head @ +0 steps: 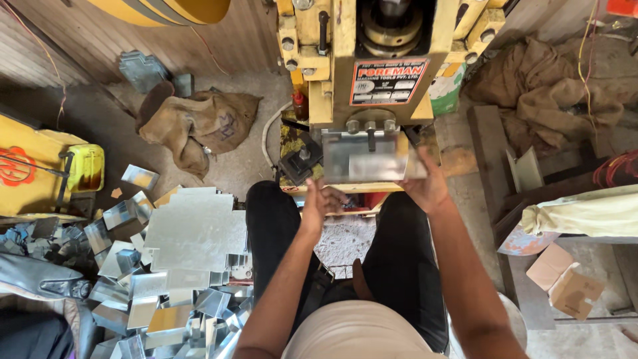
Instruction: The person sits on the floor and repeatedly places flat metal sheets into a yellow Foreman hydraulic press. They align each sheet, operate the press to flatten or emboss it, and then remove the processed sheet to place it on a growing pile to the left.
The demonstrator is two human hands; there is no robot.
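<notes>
Nearest, at the person's left, a heap of cut metal sheets (186,266) covers the floor (246,159). Further out, the left hand (318,207) hangs over the lap with fingers loosely released, holding nothing. Beyond it, the right hand (425,183) grips the right edge of 1 blurred metal plate (365,159), held at the bed of the yellow press machine (372,60).
</notes>
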